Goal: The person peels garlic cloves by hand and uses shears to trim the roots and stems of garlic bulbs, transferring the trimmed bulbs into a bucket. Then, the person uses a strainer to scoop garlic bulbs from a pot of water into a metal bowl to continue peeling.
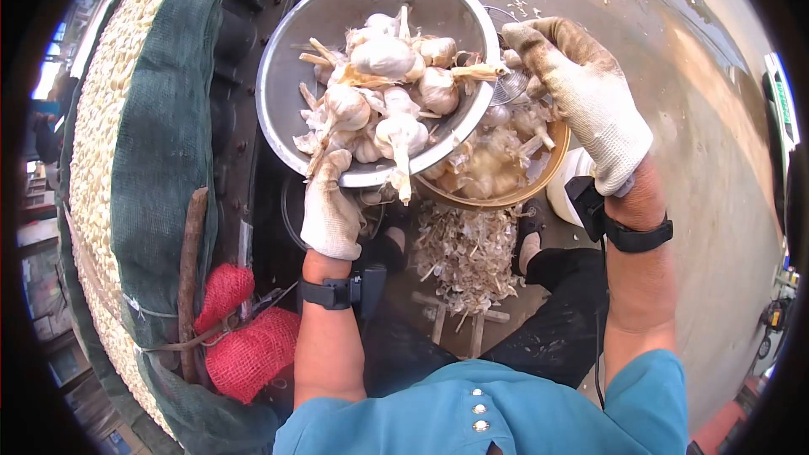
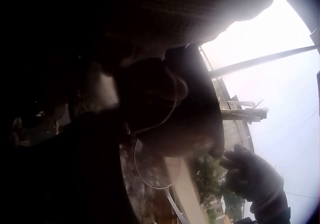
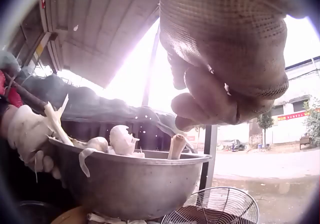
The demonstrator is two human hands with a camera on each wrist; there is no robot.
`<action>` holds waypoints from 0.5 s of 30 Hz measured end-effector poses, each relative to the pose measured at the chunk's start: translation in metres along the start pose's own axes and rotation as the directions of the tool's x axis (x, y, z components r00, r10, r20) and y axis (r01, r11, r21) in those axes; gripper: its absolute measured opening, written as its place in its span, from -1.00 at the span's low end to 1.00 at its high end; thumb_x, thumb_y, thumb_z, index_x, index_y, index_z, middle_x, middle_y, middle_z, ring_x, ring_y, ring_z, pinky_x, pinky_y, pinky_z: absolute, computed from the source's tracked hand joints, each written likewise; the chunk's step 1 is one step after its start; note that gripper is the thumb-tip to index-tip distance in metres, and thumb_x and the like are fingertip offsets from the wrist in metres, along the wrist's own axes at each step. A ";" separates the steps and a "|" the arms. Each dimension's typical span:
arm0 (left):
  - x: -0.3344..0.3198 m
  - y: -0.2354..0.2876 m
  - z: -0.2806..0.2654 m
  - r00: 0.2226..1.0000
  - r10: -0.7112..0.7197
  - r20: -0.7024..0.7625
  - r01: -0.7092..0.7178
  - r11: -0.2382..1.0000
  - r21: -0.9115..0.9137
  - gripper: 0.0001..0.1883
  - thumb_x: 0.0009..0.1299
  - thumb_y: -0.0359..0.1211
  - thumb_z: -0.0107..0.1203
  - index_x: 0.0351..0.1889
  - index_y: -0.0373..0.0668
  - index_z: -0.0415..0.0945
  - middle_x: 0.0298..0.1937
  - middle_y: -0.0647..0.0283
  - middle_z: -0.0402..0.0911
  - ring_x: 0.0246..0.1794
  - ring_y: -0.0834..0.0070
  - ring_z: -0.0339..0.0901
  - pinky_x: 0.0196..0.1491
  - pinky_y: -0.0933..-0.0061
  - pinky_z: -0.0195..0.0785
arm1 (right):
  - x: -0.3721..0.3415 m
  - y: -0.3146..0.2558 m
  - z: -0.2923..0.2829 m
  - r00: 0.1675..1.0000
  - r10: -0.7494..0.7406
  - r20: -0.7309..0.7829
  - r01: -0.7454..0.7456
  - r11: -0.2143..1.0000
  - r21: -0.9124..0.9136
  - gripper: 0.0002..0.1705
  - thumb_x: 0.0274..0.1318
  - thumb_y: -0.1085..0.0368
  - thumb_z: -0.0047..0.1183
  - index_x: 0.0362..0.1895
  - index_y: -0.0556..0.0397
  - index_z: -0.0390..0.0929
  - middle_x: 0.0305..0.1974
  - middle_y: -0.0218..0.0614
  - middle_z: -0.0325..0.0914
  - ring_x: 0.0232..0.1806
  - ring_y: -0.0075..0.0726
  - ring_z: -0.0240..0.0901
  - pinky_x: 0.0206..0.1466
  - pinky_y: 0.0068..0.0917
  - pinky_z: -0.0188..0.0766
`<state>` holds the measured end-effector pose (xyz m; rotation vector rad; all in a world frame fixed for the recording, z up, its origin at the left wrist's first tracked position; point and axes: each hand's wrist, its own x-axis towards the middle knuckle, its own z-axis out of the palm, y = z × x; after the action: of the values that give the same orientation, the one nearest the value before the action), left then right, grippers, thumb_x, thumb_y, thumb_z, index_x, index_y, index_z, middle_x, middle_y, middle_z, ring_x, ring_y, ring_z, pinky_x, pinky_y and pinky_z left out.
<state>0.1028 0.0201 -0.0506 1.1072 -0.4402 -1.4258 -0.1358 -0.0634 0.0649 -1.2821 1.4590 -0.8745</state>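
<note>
A metal bowl (image 1: 291, 42) full of garlic bulbs (image 1: 383, 57) with dry stalks is held up before me. My gloved left hand (image 1: 330, 215) grips its near-left rim, the thumb over the edge. My gloved right hand (image 1: 581, 76) is raised beyond the bowl's right side, fingers bent and nothing visible in them. The right wrist view shows that hand (image 3: 225, 59) above the rim and apart from it. Below the bowl, a brown basin (image 1: 552, 170) holds more garlic bulbs in cloudy liquid. A wire strainer (image 3: 220, 204) lies under the right hand, partly hidden by the bowl.
Garlic skins (image 1: 468, 257) lie heaped between my feet. A white bucket (image 1: 566, 190) stands right of the basin. On the left are a long bank of pale cloves (image 1: 109, 118) edged by green netting (image 1: 160, 118), a stick (image 1: 192, 278) and a red mesh bag (image 1: 253, 354).
</note>
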 end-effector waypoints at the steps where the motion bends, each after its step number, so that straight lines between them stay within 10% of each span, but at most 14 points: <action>1: 0.000 0.001 0.001 1.000 0.001 0.005 -0.001 1.000 0.000 -0.57 0.37 -0.33 -0.11 0.20 -0.24 0.32 -0.05 0.13 0.56 -0.23 0.36 0.63 -0.39 0.44 0.62 | 0.003 0.014 -0.003 0.988 0.154 0.033 -0.150 0.984 -0.097 -0.76 0.30 0.16 -0.01 -0.12 -0.03 0.61 -0.33 -0.48 0.59 -0.37 -0.76 0.36 -0.27 -0.72 0.34; 6: 0.001 -0.001 -0.005 0.999 -0.045 -0.022 0.046 0.997 0.062 -0.57 0.36 -0.30 -0.07 0.17 -0.25 0.34 -0.14 0.16 0.60 -0.30 0.43 0.63 -0.52 0.56 0.52 | 0.000 0.117 0.025 0.958 0.170 0.232 0.039 0.722 -0.691 -0.56 0.12 0.06 0.03 0.05 -0.02 0.51 -0.12 -0.02 0.58 -0.03 0.06 0.48 0.07 -0.24 0.36; 10: -0.002 0.000 0.002 0.997 -0.011 -0.082 0.016 0.998 0.064 -0.58 0.35 -0.28 -0.05 0.15 -0.24 0.36 -0.18 0.17 0.61 -0.34 0.45 0.63 -0.55 0.58 0.49 | -0.011 0.114 0.064 0.944 0.203 0.259 0.136 0.475 -0.869 -0.52 0.10 0.09 0.01 0.11 -0.05 0.41 0.05 -0.09 0.50 0.06 -0.01 0.49 0.07 -0.16 0.39; 15: -0.001 -0.001 0.003 0.997 0.031 -0.076 -0.024 0.995 0.092 -0.58 0.33 -0.29 -0.03 0.14 -0.24 0.37 -0.17 0.18 0.62 -0.33 0.44 0.64 -0.52 0.56 0.52 | 0.004 0.143 0.084 0.928 0.252 0.273 0.120 0.494 -0.861 -0.55 0.08 0.24 0.02 0.10 0.00 0.41 0.05 -0.08 0.50 0.08 -0.03 0.48 0.07 -0.20 0.43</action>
<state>0.0993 0.0200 -0.0498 1.2216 -0.4672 -1.3448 -0.0955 -0.0342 -0.0931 -1.9688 1.6626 0.3070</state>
